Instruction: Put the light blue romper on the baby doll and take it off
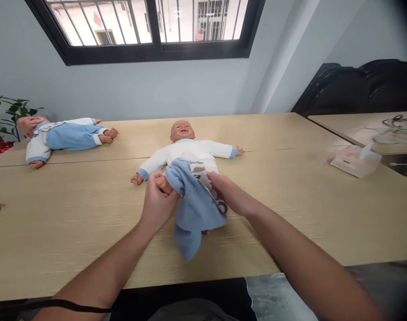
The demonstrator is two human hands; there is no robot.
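Note:
A baby doll (190,151) in a white top with blue cuffs lies face up on the table, head towards the window and arms spread. Blue fleece trousers (197,205) hang bunched over its lower body, with a pale printed patch and a dark ring at the right side. My left hand (159,196) is closed around the doll's foot, which pokes out beside the blue fleece. My right hand (228,191) is closed at the right edge of the trousers, its thumb by the patch and its other fingers partly hidden.
A second doll (71,136) in blue and white lies at the far left near a potted plant (14,116). On the right are a clear tissue box (355,160), tangled cables (396,131) and black chairs (364,89). The wooden table (284,214) ends close to my body.

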